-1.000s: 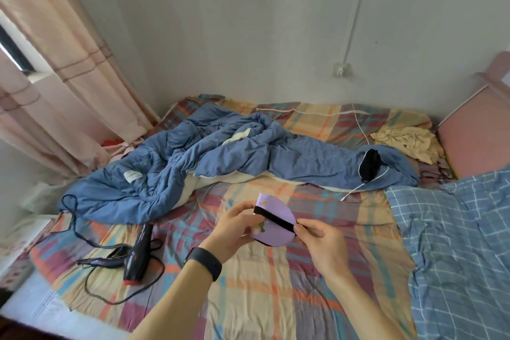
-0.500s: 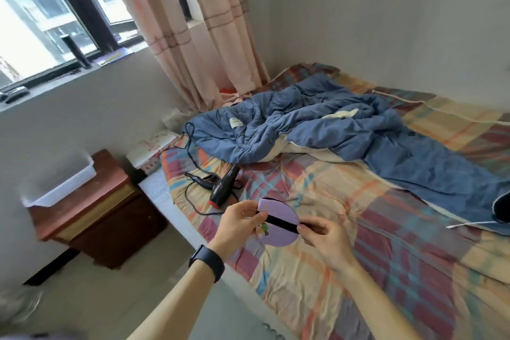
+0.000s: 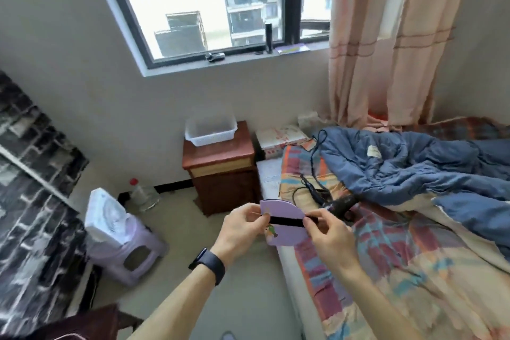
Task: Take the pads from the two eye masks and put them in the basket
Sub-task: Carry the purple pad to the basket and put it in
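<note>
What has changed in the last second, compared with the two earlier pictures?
The person has turned their head left, away from the bed and toward the window, so the white basket on the wooden nightstand is now straight ahead. Nothing was picked up or let go: the left hand and right hand still hold the purple eye mask between them.

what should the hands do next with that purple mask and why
Probably slide the pad out, then carry it to the white basket on the nightstand. Both the left hand and right hand pinch the purple eye mask; no pad shows yet.
</note>
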